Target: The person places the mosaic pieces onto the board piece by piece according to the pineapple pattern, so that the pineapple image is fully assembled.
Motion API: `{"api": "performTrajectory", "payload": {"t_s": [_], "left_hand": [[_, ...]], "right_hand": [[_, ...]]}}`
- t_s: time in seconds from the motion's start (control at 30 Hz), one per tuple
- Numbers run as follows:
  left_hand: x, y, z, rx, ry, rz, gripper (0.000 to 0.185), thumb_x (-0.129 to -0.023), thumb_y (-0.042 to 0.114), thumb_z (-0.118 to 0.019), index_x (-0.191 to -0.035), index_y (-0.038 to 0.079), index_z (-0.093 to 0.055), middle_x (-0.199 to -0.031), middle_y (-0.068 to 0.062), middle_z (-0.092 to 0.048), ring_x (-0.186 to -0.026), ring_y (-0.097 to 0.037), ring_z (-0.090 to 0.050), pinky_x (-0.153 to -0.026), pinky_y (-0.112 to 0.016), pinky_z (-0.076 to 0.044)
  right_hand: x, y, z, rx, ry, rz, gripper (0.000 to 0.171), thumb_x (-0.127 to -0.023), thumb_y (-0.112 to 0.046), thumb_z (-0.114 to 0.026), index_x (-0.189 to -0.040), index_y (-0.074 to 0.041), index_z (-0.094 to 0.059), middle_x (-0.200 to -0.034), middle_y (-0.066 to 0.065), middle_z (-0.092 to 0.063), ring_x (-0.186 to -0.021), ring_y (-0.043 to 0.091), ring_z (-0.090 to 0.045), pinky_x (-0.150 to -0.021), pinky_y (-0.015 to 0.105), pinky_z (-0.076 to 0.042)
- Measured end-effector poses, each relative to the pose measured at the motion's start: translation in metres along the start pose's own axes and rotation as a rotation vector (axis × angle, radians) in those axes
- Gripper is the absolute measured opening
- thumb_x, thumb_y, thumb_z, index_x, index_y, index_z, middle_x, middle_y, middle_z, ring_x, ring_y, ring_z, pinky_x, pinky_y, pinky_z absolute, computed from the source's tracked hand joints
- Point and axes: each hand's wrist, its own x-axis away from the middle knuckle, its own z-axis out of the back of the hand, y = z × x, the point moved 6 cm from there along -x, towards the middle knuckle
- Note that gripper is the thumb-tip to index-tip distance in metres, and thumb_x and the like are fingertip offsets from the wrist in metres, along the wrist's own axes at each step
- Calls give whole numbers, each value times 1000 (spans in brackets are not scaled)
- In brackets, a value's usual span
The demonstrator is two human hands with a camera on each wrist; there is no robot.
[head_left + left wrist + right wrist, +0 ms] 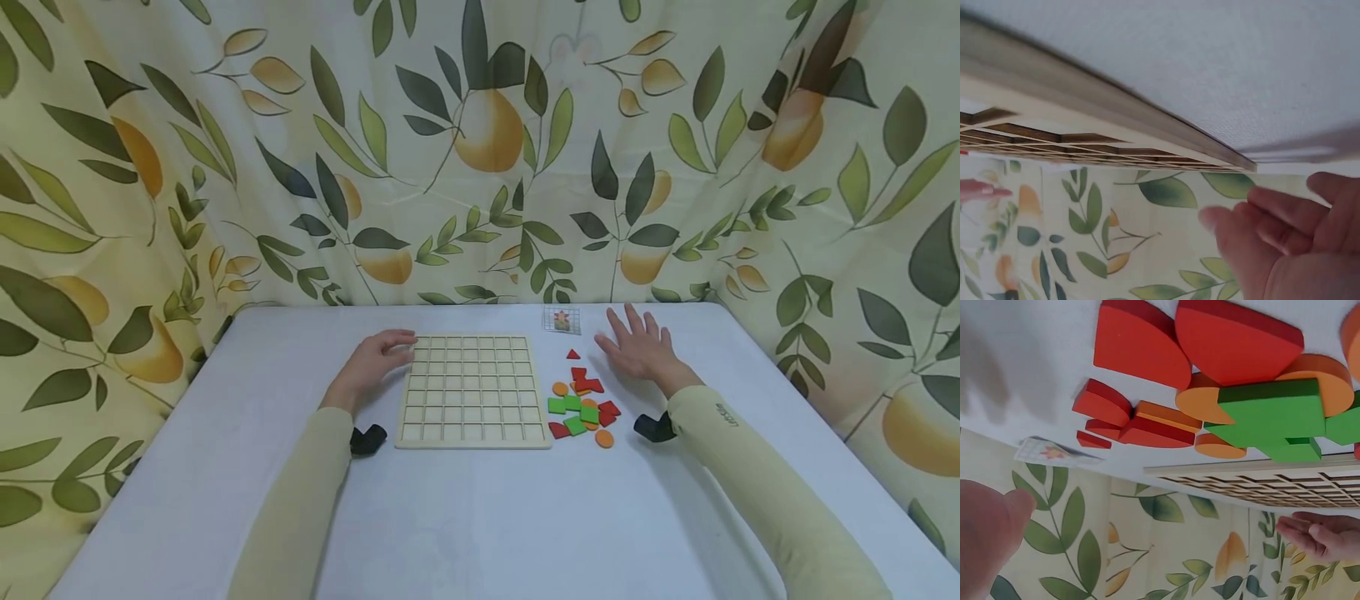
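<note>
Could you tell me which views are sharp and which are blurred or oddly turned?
Head view: sharp, evenly lit, soft shadows beside the board. Left wrist view: upside down, the board's edge and the left hand smeared. Right wrist view: also inverted, the pieces crisp, the right hand out of focus.

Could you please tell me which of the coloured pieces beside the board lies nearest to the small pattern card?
It is the small red triangle. It lies alone at the far end of the pile, just below the pattern card, while the other pieces cluster nearer the person.
</note>
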Motion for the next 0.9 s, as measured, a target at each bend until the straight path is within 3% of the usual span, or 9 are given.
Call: {"api": "performTrajectory", "payload": {"t_s": [0.23,0.57,0.8,0.9], "left_hand": [[-2,-10,-3,-197,-47,-34,37,-85,26,-65,-120,15,-61,-137,1,-47,-135,-24,-32,-113,-46,-20],[1,-8,-1,-198,-94,-38,39,-86,25,-64,-123,14,-60,-138,2,-46,-136,-24,-30,-113,-45,-22],[3,-11,-1,-180,-108,-18,39,-86,30,-64,-123,17,-60,-139,5,-45,-137,-22,-28,-113,-44,-21],[3,-13,-1,-181,-106,-12,39,-86,31,-64,-123,18,-60,-139,6,-44,-137,-21,-27,-113,-45,-21]], "right_hand": [[4,-7,3,-5,6,15,77,-93,-55,-32,-149,-15,1,-152,21,12,-133,52,9,-104,69,4],[3,-6,2,-8,12,19,76,-93,-56,-30,-148,-12,-1,-152,23,9,-133,53,6,-103,70,2],[3,-9,0,-70,28,42,76,-94,-53,-30,-148,-9,-2,-151,25,3,-135,51,0,-106,68,-4],[3,-13,0,-151,42,73,76,-94,-52,-34,-148,-8,-3,-152,25,-2,-136,48,-3,-107,65,-7]]}}
